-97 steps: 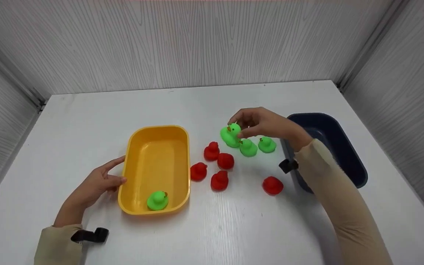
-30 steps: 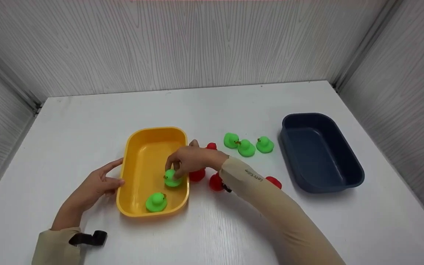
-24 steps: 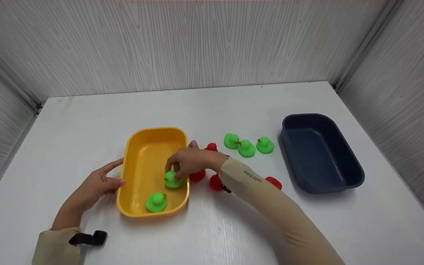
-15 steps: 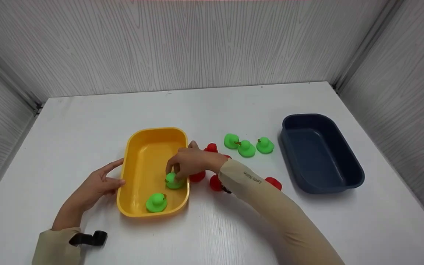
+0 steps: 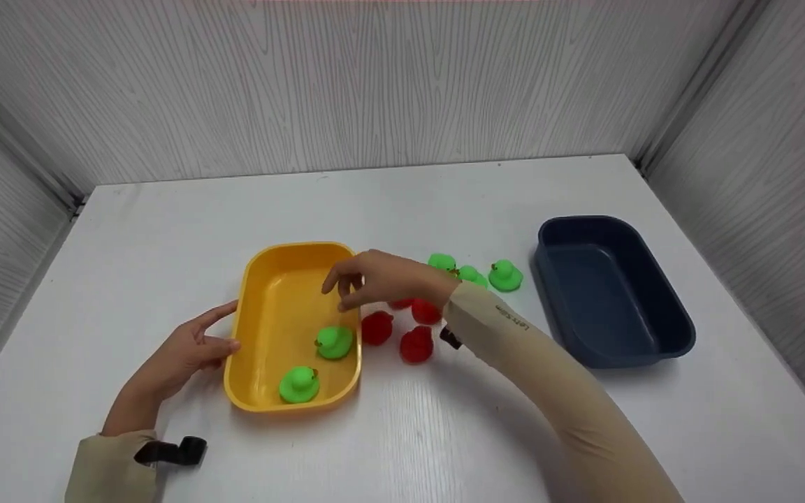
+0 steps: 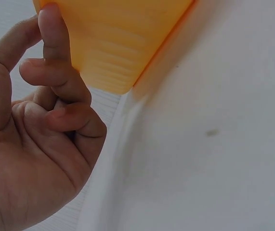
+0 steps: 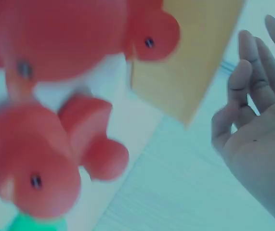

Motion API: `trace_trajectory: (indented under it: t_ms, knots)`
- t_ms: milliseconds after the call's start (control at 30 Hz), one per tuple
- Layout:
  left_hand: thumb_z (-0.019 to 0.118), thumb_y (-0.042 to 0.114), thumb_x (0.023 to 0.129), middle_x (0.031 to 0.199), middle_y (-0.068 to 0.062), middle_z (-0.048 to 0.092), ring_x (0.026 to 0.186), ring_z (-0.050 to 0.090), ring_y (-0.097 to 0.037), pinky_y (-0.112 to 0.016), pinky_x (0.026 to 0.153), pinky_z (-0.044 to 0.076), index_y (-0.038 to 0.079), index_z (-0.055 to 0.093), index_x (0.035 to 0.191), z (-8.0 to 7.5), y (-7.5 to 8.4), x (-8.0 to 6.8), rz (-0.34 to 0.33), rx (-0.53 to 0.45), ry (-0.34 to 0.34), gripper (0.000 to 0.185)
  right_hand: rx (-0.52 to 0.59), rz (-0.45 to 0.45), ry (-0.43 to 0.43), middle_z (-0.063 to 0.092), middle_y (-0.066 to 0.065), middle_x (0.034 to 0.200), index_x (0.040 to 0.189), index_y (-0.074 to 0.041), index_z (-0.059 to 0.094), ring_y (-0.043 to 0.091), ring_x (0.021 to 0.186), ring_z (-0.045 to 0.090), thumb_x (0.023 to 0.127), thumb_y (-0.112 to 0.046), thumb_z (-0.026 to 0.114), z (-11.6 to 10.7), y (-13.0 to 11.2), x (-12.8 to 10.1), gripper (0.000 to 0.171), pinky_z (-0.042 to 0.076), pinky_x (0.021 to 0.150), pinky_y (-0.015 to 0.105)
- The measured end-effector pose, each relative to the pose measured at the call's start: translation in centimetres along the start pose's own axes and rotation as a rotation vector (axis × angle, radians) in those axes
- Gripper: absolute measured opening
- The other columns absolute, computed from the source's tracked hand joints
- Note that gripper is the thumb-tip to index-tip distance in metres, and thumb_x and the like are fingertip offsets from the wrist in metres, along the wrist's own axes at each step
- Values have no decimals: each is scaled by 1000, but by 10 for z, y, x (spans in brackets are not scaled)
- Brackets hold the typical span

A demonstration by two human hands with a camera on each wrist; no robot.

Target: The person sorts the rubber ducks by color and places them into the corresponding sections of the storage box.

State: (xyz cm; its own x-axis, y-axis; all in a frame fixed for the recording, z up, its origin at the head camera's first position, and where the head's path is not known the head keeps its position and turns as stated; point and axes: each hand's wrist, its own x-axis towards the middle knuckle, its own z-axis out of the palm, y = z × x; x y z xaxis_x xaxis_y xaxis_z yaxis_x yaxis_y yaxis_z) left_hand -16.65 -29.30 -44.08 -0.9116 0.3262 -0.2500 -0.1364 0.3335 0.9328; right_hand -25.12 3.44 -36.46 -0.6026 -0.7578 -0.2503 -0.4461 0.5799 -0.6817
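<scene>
My left hand (image 5: 182,356) touches the left side of a yellow tray (image 5: 359,367) with thumb and a finger. In the left wrist view its other fingers curl loosely, away from the tray wall (image 6: 106,45). Over the tray's right rim hovers my right hand (image 5: 381,279), fingers relaxed and holding nothing. Below it, inside the tray, sits a green rubber duck (image 5: 335,343); another green rubber duck (image 5: 299,385) is at the near end. Several red rubber ducks (image 5: 416,345) lie just right of the tray, some partly hidden by the right hand and arm.
A dark blue tray (image 5: 602,360) with nothing in it stands at the right of the white table (image 5: 402,447). Green rubber ducks (image 5: 506,276) lie between the trays, two partly behind the right wrist. Panelled walls (image 5: 346,84) close the back and sides.
My right hand carried a green rubber duck left into the yellow tray, let it go, then rose and moved slightly back and right. The left hand stayed at the tray.
</scene>
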Motion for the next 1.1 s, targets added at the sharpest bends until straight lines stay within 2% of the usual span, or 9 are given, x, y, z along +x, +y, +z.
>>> trace_trajectory:
  t_ms: [100,233,333,467,600,700,800,1000,1100]
  knots:
    - [63,18,93,57,9,52,56,46,-9,-20,58,42,5,23,152,0,-1,1,-2,1,-1,73,17,8,57,63,1,101,121,-19,64,16,94,53,90,-24,68,-14,3,-10,32,47,81,23]
    - [63,17,93,58,8,54,57,47,-10,-21,59,43,5,22,152,0,-2,3,-2,1,-5,73,37,82,104,61,1,103,122,-23,63,19,97,56,89,-25,69,-33,10,-26,33,54,85,32]
    - [63,16,93,58,7,55,57,46,-10,-21,58,42,4,22,152,1,-2,4,12,1,-12,73,37,120,117,61,2,104,124,-23,61,23,94,57,88,-24,70,-43,17,-39,37,56,80,33]
    - [62,15,93,57,8,52,55,44,-9,-22,56,39,3,21,152,-1,-2,3,24,1,-17,73,32,129,107,61,4,103,128,-23,58,27,92,59,88,-24,70,-51,27,-53,41,52,72,25]
    - [63,17,93,57,9,52,55,43,-9,-22,55,39,4,21,152,-1,-1,2,10,-7,-13,74,43,120,108,60,4,100,129,-22,56,30,88,59,88,-25,70,-59,34,-65,43,50,71,25]
    - [63,17,93,58,8,53,56,44,-10,-22,56,40,4,21,152,-1,-1,1,-1,-2,-7,74,44,122,124,59,5,98,129,-22,56,26,84,57,88,-23,70,-65,39,-73,44,49,74,27]
    - [63,17,93,58,8,54,57,46,-10,-21,57,41,5,21,152,0,-1,1,-12,1,-3,74,44,138,139,57,4,96,130,-22,56,22,88,55,88,-23,70,-69,45,-81,44,48,79,30]
    - [62,16,93,58,9,53,57,46,-10,-21,58,42,4,21,152,0,0,1,-1,3,-5,73,50,172,178,57,7,98,131,-19,55,23,102,54,89,-20,69,-75,63,-94,44,43,102,42]
    - [63,17,93,57,9,52,57,46,-10,-21,58,42,5,22,153,-1,1,1,0,9,-1,73,48,206,189,59,8,101,131,-20,56,23,105,54,89,-21,69,-75,72,-96,44,40,107,46]
